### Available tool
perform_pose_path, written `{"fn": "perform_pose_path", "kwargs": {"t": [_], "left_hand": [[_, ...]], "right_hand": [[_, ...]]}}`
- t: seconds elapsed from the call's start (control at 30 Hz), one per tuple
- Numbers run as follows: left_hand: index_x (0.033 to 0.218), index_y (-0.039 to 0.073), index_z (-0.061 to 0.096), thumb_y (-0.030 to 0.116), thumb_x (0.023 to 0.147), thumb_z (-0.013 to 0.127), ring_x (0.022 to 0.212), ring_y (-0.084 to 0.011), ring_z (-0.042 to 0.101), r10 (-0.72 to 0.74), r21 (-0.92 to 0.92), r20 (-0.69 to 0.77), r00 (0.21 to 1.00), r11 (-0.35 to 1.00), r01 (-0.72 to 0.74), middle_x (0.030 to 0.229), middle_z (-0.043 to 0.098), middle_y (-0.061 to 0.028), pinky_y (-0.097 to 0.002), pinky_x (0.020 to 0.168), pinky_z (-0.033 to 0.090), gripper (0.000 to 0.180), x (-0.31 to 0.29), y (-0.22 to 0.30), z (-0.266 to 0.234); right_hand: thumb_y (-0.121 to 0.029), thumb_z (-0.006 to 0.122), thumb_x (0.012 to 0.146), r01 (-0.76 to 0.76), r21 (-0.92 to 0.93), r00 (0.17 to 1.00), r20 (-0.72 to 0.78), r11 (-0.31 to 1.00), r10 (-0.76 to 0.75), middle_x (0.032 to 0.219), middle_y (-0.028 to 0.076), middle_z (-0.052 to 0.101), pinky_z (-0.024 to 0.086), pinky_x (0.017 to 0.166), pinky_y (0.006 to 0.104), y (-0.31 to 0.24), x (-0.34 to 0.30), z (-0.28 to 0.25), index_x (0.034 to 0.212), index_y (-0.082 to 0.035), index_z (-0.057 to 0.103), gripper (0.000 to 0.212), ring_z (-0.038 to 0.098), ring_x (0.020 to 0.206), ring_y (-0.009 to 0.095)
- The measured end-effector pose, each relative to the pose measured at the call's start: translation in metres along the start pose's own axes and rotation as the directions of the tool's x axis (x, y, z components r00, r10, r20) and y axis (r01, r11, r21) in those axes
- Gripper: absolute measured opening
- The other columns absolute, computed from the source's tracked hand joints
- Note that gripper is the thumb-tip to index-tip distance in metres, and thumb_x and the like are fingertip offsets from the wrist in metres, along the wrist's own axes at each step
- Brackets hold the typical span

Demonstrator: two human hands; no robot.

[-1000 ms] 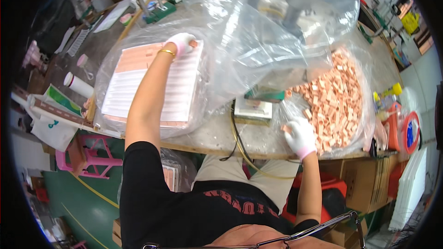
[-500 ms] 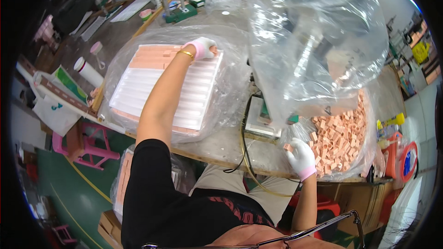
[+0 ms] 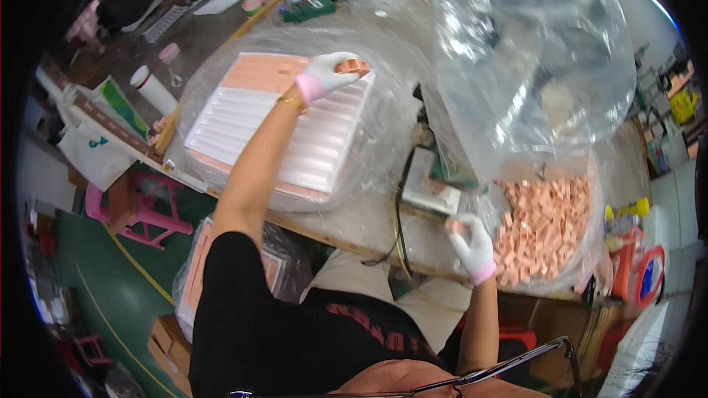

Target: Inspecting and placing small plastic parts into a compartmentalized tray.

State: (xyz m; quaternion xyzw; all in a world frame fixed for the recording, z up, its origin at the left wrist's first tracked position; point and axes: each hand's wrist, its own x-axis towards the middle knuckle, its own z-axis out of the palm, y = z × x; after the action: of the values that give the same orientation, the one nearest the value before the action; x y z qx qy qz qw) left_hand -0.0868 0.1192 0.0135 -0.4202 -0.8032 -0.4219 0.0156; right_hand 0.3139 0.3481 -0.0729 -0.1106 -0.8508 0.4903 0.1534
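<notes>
My left hand (image 3: 329,76), in a white glove with a pink cuff, is closed around several small peach-coloured plastic pieces (image 3: 353,66) at the far right corner of a white ribbed tray (image 3: 276,136). Peach pieces (image 3: 259,72) fill the tray's far rows, while its nearer grooves show white. At the table's front edge, my gloved right hand (image 3: 473,249) pinches one small peach piece (image 3: 454,226) between thumb and fingers. Just right of it lies a heap of loose peach pieces (image 3: 542,232) on clear plastic.
A large clear plastic bag (image 3: 531,51) rises behind the heap. Between tray and heap sits a pale box-like device (image 3: 430,184) with a dark cable. Clear film surrounds the tray. A white bottle (image 3: 153,92) lies to the left, and a green-based stand (image 3: 308,9) is at the back.
The view has shifted slightly, moving the table rightward. My left hand has turned, and the pieces in it show more plainly. My right hand still holds a piece near the heap.
</notes>
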Motion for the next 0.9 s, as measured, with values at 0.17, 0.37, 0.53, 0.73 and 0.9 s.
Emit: {"fn": "perform_pose_path", "kwargs": {"t": [0.17,0.37,0.53,0.73,0.9], "left_hand": [[0.107,-0.001,0.063,0.012,0.084,0.065,0.086,-0.0149,0.063,0.077,-0.477,0.273,0.959,0.877,0.066,0.102,0.066,-0.0092,-0.0283,0.077,0.049,0.026,-0.126,0.089,0.056],[0.103,0.004,0.064,0.013,0.075,0.07,0.077,-0.03,0.064,0.183,-0.2,0.236,0.954,0.97,-0.136,0.089,0.065,-0.0149,-0.0325,0.069,0.051,0.031,-0.156,0.134,0.097],[0.108,0.003,0.063,0.013,0.075,0.07,0.082,-0.0281,0.065,0.138,-0.126,0.38,0.915,0.987,-0.097,0.094,0.066,-0.0154,-0.0319,0.072,0.051,0.035,-0.16,0.148,0.123],[0.11,0.005,0.061,0.016,0.076,0.07,0.088,-0.026,0.066,0.053,-0.314,0.249,0.967,0.949,0.029,0.099,0.065,-0.0148,-0.0319,0.076,0.051,0.037,-0.178,0.155,0.155],[0.11,0.001,0.062,0.016,0.079,0.071,0.085,-0.0179,0.063,-0.344,-0.588,0.227,0.911,0.697,0.41,0.097,0.065,-0.0097,-0.0265,0.078,0.048,0.036,-0.183,0.141,0.171]], "right_hand": [[-0.011,0.063,0.085,0.135,0.044,0.99,0.034,0.99,-0.137,0.107,0.015,0.061,0.046,0.088,0.0332,-0.054,0.033,0.014,0.112,-0.002,0.058,0.029,0.059,0.1,0.028],[-0.005,0.064,0.079,0.391,-0.172,0.911,0.215,0.904,-0.353,0.099,0.014,0.06,0.048,0.081,0.0349,-0.072,0.047,0.02,0.112,-0.005,0.059,0.033,0.059,0.092,0.03],[-0.008,0.068,0.076,0.428,-0.406,0.898,0.292,0.807,-0.33,0.096,0.011,0.06,0.05,0.077,0.0346,-0.059,0.032,0.016,0.119,-0.008,0.055,0.046,0.06,0.087,0.028],[-0.017,0.077,0.074,-0.082,0.141,0.979,0.198,0.987,0.053,0.103,0.01,0.059,0.049,0.079,0.0274,-0.026,0.015,0.011,0.111,-0.006,0.061,0.042,0.059,0.095,0.017],[-0.022,0.071,0.071,0.145,-0.383,0.926,-0.273,0.912,-0.262,0.102,0.014,0.059,0.046,0.086,0.0397,-0.017,0.044,0.009,0.079,-0.004,0.067,0.019,0.056,0.096,0.032]]}}
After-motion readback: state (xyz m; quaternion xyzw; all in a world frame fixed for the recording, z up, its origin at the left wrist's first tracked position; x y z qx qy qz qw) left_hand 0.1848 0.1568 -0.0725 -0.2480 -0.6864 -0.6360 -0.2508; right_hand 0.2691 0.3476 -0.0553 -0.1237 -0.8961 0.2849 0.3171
